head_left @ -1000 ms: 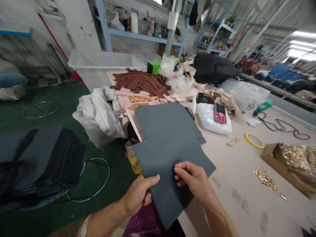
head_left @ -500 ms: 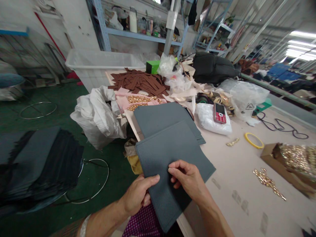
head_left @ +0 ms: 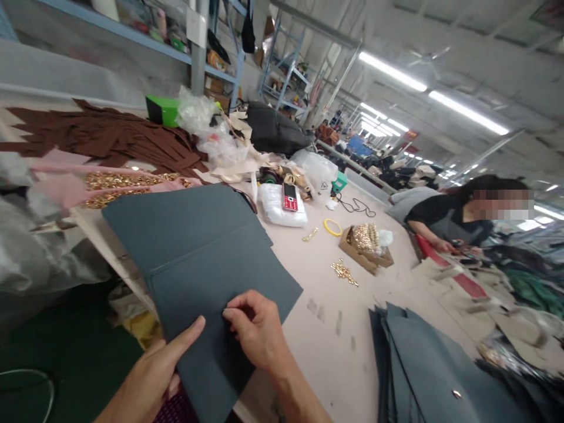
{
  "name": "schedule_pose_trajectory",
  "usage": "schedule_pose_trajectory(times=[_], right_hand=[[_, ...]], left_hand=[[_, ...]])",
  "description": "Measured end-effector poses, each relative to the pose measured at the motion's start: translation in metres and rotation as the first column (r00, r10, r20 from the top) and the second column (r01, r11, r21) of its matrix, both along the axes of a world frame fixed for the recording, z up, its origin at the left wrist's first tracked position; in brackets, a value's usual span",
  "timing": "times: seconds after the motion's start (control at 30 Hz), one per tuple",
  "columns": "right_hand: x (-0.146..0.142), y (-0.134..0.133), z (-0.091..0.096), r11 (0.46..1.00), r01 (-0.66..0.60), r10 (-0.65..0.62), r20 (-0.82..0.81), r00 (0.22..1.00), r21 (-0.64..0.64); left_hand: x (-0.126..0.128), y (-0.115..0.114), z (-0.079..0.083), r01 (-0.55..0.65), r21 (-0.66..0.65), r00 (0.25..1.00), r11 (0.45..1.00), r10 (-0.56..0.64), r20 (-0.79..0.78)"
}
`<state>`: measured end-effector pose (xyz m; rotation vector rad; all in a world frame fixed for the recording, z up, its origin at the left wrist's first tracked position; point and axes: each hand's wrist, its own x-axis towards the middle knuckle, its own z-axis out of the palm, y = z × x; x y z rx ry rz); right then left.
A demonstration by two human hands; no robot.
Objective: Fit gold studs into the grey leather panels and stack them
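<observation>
A blue-grey leather panel [head_left: 198, 294] with stitched edges lies tilted over the table's near edge, partly on top of a stack of similar panels [head_left: 176, 217]. My left hand [head_left: 171, 358] grips its lower left edge, thumb on top and fingers underneath. Over the middle of the panel, my right hand [head_left: 255, 326] is closed in a pinch, thumb against forefinger. Whatever sits between those fingertips is too small to make out. At the lower right rests another pile of blue-grey panels [head_left: 432, 364], with a small gold fitting [head_left: 456, 394] on top.
Loose gold fittings [head_left: 344, 272] lie beside a cardboard box [head_left: 363, 258] of gold pieces. Beyond are a yellow tape roll [head_left: 332, 227], a red phone [head_left: 289, 198] on a white packet [head_left: 277, 212], and brown strips [head_left: 110, 135]. A co-worker [head_left: 458, 211] leans over the table at right.
The view has swung right, bringing the co-worker and the right-hand pile of panels into sight. My left hand still holds the panel, and my right hand stays pinched over it.
</observation>
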<state>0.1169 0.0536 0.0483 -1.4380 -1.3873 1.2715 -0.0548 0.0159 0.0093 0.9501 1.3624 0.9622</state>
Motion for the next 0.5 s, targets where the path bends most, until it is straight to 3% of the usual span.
schedule_pose_trajectory(times=[0.13,0.2,0.27,0.4,0.47,0.5], right_hand=[[0.011,-0.012,-0.004,0.992,0.07,-0.083,-0.128,0.988,-0.101],[0.017,-0.014,-0.005,0.99,0.082,-0.1,-0.156,0.983,-0.115],[0.024,-0.014,-0.003,0.99,0.09,-0.105,-0.143,0.984,-0.106],[0.044,-0.014,0.004,0.988,0.101,-0.119,0.161,0.98,0.115],[0.054,-0.015,0.004,0.967,0.089,-0.169,0.344,0.923,0.237],[0.06,-0.015,0.002,0.956,0.081,-0.195,0.408,0.892,0.281]], left_hand=[[0.025,-0.005,0.012,-0.002,-0.172,0.975,0.985,0.041,0.221],[0.03,-0.007,0.021,0.018,-0.175,0.975,0.984,0.021,0.221],[0.031,-0.008,0.03,0.058,-0.144,0.991,0.988,-0.04,0.124],[0.029,0.001,0.042,0.222,0.029,0.974,0.975,-0.22,-0.059],[0.033,0.011,0.042,0.394,0.215,0.915,0.894,-0.359,-0.185],[0.036,0.016,0.04,0.498,0.304,0.858,0.812,-0.413,-0.304]])
